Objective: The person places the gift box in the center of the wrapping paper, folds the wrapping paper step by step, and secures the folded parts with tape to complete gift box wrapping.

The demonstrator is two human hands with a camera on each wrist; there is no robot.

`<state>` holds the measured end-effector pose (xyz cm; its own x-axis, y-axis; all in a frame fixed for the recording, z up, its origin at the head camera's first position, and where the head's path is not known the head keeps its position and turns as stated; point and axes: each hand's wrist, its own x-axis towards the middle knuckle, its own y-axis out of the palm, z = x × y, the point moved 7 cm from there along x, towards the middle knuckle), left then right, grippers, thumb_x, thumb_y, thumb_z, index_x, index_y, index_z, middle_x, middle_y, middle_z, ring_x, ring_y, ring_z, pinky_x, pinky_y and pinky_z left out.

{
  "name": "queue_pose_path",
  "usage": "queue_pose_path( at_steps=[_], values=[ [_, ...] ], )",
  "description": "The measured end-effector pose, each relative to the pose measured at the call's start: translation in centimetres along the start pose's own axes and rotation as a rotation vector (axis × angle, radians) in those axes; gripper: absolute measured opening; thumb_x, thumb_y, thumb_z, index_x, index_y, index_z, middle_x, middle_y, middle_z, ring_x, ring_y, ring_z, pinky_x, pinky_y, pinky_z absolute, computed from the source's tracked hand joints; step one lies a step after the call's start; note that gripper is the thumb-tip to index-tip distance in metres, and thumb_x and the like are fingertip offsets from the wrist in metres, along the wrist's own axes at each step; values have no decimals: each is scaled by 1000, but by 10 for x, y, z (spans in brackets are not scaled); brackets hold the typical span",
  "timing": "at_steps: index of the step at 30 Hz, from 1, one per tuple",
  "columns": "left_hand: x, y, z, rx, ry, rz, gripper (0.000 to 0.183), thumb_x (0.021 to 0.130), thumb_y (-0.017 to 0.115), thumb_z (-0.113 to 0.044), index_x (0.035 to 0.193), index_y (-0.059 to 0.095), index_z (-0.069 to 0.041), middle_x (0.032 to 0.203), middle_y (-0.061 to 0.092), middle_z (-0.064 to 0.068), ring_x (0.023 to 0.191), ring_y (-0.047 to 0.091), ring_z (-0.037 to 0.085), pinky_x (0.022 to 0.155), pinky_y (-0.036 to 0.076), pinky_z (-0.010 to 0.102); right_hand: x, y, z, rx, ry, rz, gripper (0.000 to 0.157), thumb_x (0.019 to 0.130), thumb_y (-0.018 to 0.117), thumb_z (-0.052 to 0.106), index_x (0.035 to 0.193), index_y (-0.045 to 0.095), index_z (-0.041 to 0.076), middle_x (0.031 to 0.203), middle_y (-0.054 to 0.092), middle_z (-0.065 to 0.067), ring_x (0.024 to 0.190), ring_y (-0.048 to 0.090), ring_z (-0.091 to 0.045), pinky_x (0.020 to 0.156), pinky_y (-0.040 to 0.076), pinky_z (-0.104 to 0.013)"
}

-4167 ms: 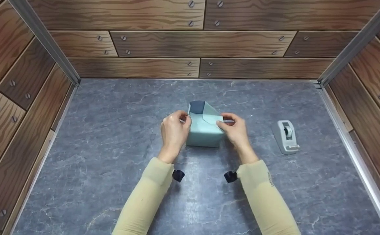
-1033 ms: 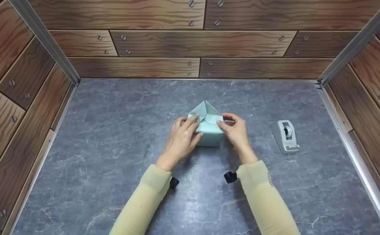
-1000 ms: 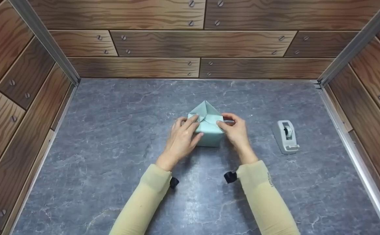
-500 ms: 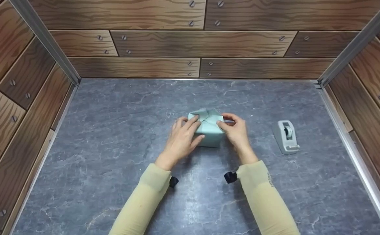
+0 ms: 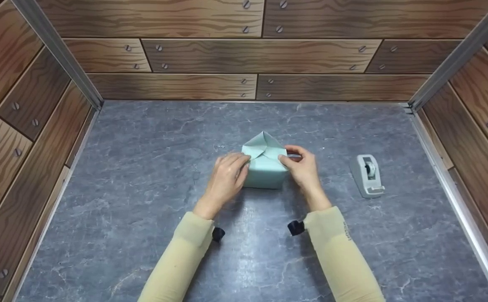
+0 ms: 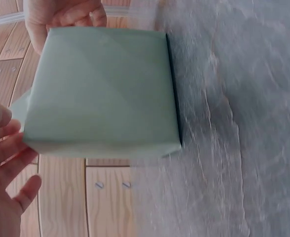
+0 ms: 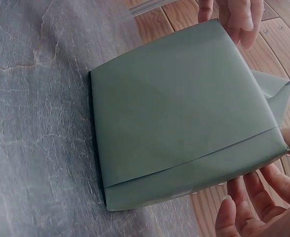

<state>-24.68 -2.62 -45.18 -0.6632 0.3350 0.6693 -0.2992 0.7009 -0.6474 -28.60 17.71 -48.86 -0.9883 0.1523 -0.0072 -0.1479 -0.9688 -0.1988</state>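
Observation:
A box wrapped in pale green paper (image 5: 265, 174) stands on the table in the head view. At its far end the paper folds cross over the top, and a pointed flap (image 5: 264, 138) rises behind them. My left hand (image 5: 225, 174) touches the top left edge with its fingertips; the left wrist view has its fingers loosely spread beside the corner. With my right hand (image 5: 305, 167) I hold the right top edge, thumb on top and fingers along the side. A straight paper seam (image 7: 194, 160) crosses one face in the right wrist view.
To the right stands a light grey tape dispenser (image 5: 369, 176) with a roll in it. The grey marbled tabletop (image 5: 143, 147) is bounded by wood-patterned walls (image 5: 244, 56) at the back and both sides, with metal rails at the corners.
A left fold now covers the dark gap seen earliest. The back flap was pressed low half a second ago and stands up again; my left hand has drawn back leftward. My right hand stays put.

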Motion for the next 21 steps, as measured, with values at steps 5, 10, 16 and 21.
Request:
queue_pose_path(
  at_steps=[5, 10, 16, 21],
  values=[
    [1, 6, 3, 1, 5, 118, 23, 91, 55, -12, 110, 63, -5, 112, 61, 6, 110, 52, 20, 94, 37, 38, 0, 1, 0, 1, 9, 11, 36, 80, 71, 14, 112, 61, 3, 109, 58, -13, 95, 53, -33, 71, 46, -31],
    [3, 11, 1, 61, 37, 176, 23, 92, 54, -14, 111, 63, -5, 112, 58, 7, 110, 50, 20, 96, 36, 40, 2, 1, -5, 1, 7, -2, 34, 78, 71, 14, 110, 62, 5, 107, 59, -11, 94, 54, -32, 71, 47, -31],
    [4, 13, -1, 150, 42, 193, 23, 93, 52, -18, 110, 64, -9, 112, 58, 4, 110, 50, 19, 92, 38, 41, 2, 1, -5, -9, -7, -7, 34, 78, 72, 14, 109, 63, 5, 106, 60, -11, 94, 56, -30, 71, 47, -31],
    [9, 10, 0, 87, -4, 158, 20, 90, 56, -13, 108, 65, -9, 108, 60, 3, 103, 54, 19, 86, 41, 38, 2, 0, -4, -17, -28, -12, 34, 77, 72, 14, 109, 63, 4, 104, 60, -13, 93, 55, -33, 70, 48, -31]
  ],
)
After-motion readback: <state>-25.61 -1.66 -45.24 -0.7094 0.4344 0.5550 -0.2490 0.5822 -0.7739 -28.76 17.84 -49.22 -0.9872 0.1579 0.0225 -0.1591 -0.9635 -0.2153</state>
